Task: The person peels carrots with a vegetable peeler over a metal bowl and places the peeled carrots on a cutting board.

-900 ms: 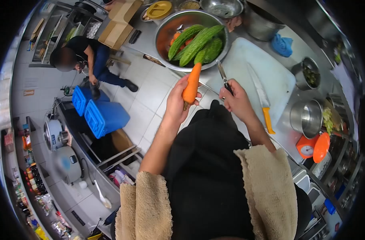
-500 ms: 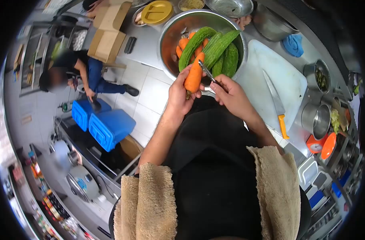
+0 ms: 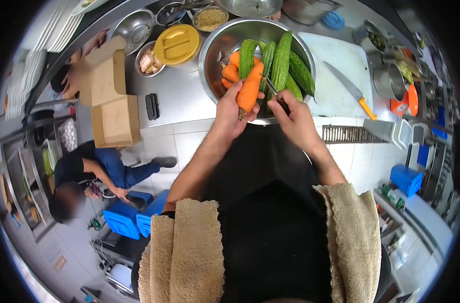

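My left hand (image 3: 230, 113) is closed round the lower part of an orange carrot (image 3: 249, 91), whose narrow end points up and away from me. Wrapped round the dark handle of a peeler (image 3: 271, 86), my right hand (image 3: 293, 115) is just right of the carrot. The peeler's metal head is close to the carrot's upper right side; whether they touch I cannot tell. Behind both hands is a large steel bowl (image 3: 207, 76) with several green bitter gourds (image 3: 281, 63) and more carrots (image 3: 230, 73).
Right of the bowl, a yellow-handled knife (image 3: 348, 87) lies on a white cutting board (image 3: 320, 48). To the left are a yellow lid (image 3: 177, 44), a black case (image 3: 152, 106) and an open cardboard box (image 3: 114, 121). A seated person (image 3: 78, 166) is at the left.
The view has turned, so the counter now runs more level. The peeler has come from apart on the right to close beside the carrot. Both hands keep their holds.
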`<state>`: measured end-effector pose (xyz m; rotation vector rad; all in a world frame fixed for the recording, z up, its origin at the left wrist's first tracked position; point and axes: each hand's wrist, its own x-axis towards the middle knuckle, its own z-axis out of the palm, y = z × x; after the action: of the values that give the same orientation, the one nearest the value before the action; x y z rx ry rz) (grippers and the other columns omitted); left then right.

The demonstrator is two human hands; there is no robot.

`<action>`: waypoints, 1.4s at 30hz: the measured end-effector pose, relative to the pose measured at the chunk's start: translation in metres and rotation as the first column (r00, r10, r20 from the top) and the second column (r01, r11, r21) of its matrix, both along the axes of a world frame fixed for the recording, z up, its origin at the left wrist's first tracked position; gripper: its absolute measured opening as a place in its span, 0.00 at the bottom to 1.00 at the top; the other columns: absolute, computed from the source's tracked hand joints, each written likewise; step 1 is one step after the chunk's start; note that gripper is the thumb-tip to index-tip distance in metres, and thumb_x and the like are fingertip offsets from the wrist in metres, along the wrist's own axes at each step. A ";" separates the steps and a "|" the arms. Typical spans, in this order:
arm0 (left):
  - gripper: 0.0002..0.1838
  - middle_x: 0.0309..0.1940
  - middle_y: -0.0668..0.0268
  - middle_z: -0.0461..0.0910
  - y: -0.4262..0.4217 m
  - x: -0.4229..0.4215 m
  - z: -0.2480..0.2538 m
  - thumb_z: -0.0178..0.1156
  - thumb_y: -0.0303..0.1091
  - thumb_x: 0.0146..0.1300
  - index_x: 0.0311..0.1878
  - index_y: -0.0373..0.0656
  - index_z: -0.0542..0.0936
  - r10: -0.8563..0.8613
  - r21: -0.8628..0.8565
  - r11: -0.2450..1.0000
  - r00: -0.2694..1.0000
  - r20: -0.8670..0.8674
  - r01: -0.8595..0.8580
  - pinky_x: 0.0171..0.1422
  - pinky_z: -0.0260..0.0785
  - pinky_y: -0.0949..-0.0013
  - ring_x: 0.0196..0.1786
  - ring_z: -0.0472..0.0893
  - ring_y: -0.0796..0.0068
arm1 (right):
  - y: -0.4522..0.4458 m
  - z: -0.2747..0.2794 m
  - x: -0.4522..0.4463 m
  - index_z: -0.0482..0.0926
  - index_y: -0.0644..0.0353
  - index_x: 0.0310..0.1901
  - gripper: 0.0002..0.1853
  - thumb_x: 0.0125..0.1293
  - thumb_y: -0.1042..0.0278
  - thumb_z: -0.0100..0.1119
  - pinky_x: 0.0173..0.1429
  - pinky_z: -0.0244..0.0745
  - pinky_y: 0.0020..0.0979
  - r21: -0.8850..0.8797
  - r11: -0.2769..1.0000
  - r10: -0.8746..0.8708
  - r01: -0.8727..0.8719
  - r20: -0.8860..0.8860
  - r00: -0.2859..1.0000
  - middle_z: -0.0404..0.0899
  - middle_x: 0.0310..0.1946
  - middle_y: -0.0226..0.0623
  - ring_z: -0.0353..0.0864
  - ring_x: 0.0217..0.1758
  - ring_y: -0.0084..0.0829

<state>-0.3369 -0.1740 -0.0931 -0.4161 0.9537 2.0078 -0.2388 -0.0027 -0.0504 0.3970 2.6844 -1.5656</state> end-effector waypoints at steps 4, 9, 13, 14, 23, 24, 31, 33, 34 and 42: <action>0.23 0.39 0.57 0.87 -0.005 -0.009 -0.016 0.45 0.49 0.87 0.63 0.41 0.78 -0.090 0.075 0.993 0.996 -0.001 0.090 0.27 0.67 0.73 0.28 0.80 0.72 | -0.012 0.005 0.011 0.81 0.61 0.48 0.14 0.85 0.58 0.58 0.44 0.78 0.49 -0.026 1.000 -0.003 0.005 0.049 0.999 0.84 0.36 0.51 0.86 0.39 0.57; 0.25 0.38 0.57 0.87 -0.002 -0.009 -0.024 0.46 0.53 0.87 0.59 0.38 0.78 -0.145 0.072 0.987 0.988 0.043 0.142 0.28 0.67 0.72 0.29 0.81 0.71 | -0.020 -0.005 0.012 0.82 0.61 0.48 0.15 0.85 0.57 0.56 0.46 0.77 0.50 0.064 0.994 0.086 -0.084 -0.032 0.996 0.85 0.37 0.52 0.84 0.42 0.57; 0.24 0.38 0.55 0.85 0.000 -0.006 -0.017 0.47 0.53 0.87 0.58 0.38 0.77 -0.112 -0.019 0.993 0.988 0.109 0.115 0.28 0.66 0.71 0.28 0.79 0.71 | -0.020 -0.009 0.008 0.82 0.60 0.47 0.15 0.85 0.56 0.55 0.47 0.77 0.55 0.084 0.988 0.130 -0.128 -0.021 0.991 0.86 0.39 0.55 0.84 0.45 0.63; 0.24 0.38 0.55 0.84 -0.001 -0.006 -0.016 0.47 0.53 0.87 0.58 0.38 0.76 -0.102 -0.045 0.993 0.987 0.122 0.108 0.28 0.66 0.71 0.27 0.78 0.70 | -0.019 -0.011 0.007 0.82 0.60 0.47 0.16 0.85 0.55 0.55 0.48 0.77 0.55 0.075 0.988 0.139 -0.138 -0.009 0.990 0.86 0.39 0.55 0.84 0.45 0.63; 0.23 0.36 0.54 0.81 -0.038 -0.005 -0.001 0.41 0.50 0.89 0.62 0.39 0.75 -0.225 0.029 0.974 0.974 -0.002 0.225 0.25 0.60 0.70 0.25 0.72 0.72 | 0.014 -0.047 -0.024 0.86 0.64 0.42 0.26 0.86 0.47 0.51 0.50 0.78 0.57 0.194 0.980 0.023 -0.042 0.101 0.995 0.86 0.35 0.60 0.85 0.44 0.65; 0.24 0.36 0.55 0.81 -0.042 -0.006 0.001 0.41 0.51 0.89 0.62 0.39 0.75 -0.229 0.031 0.973 0.973 0.008 0.229 0.25 0.60 0.71 0.25 0.72 0.73 | 0.015 -0.049 -0.027 0.86 0.64 0.42 0.27 0.86 0.47 0.50 0.51 0.78 0.57 0.216 0.976 0.008 -0.038 0.136 0.991 0.86 0.35 0.60 0.85 0.45 0.65; 0.29 0.40 0.58 0.84 -0.042 -0.010 0.005 0.45 0.60 0.88 0.65 0.41 0.76 -0.167 -0.053 0.984 0.983 0.077 0.171 0.29 0.69 0.71 0.29 0.78 0.72 | 0.032 -0.053 -0.045 0.87 0.66 0.44 0.29 0.87 0.44 0.49 0.53 0.77 0.54 0.157 0.988 -0.040 0.004 0.224 0.974 0.87 0.37 0.58 0.86 0.45 0.62; 0.28 0.42 0.58 0.86 -0.030 -0.016 0.000 0.45 0.60 0.88 0.66 0.43 0.76 -0.119 -0.148 0.980 0.985 0.122 0.136 0.33 0.76 0.69 0.31 0.83 0.69 | 0.024 -0.029 -0.049 0.86 0.65 0.45 0.27 0.87 0.47 0.50 0.49 0.77 0.53 0.066 0.998 -0.003 -0.019 0.323 0.946 0.86 0.35 0.56 0.86 0.43 0.60; 0.28 0.41 0.58 0.86 -0.029 -0.018 -0.003 0.45 0.60 0.88 0.65 0.44 0.76 -0.106 -0.141 0.982 0.987 0.124 0.123 0.33 0.76 0.69 0.31 0.83 0.69 | 0.019 -0.023 -0.047 0.85 0.64 0.45 0.25 0.87 0.48 0.51 0.48 0.77 0.53 0.045 0.998 0.018 -0.034 0.315 0.949 0.86 0.35 0.55 0.86 0.43 0.59; 0.26 0.36 0.61 0.85 -0.004 -0.023 -0.015 0.47 0.57 0.87 0.60 0.43 0.79 -0.053 -0.039 0.997 0.971 0.234 0.064 0.30 0.69 0.71 0.28 0.79 0.71 | 0.004 -0.009 -0.027 0.84 0.60 0.50 0.15 0.84 0.56 0.57 0.45 0.79 0.51 0.152 0.925 0.350 -0.347 0.008 0.937 0.86 0.39 0.52 0.86 0.43 0.59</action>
<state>-0.3601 -0.1777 -0.1084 -0.6273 0.8569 1.8389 -0.2659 0.0013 -0.0592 -0.0966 2.7032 -1.2770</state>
